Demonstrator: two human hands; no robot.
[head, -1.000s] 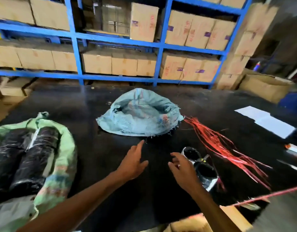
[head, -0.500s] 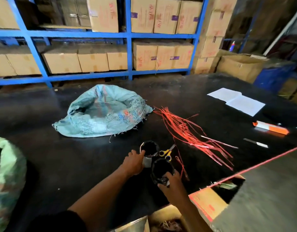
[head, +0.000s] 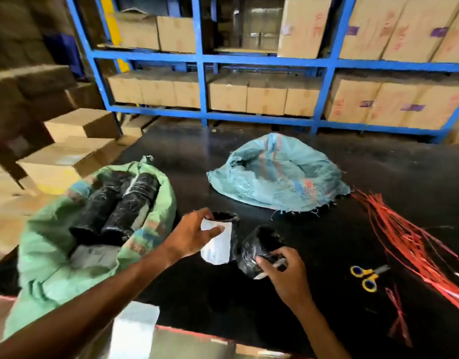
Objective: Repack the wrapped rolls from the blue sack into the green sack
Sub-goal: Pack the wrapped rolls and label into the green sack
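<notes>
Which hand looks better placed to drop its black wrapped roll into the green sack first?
Probably the left hand: its black roll with the white label sits right beside the open green woven sack, while the right hand holds its roll farther away.

cartons (head: pixel 304 27): red scrawled marks and purple patches at twelve to two o'clock; too blurred to read
roll label (head: pixel 218 244): white paper with faint print at six o'clock; illegible
green sack (head: pixel 49 268): coloured printing on the weave at eight o'clock; no letters can be made out
</notes>
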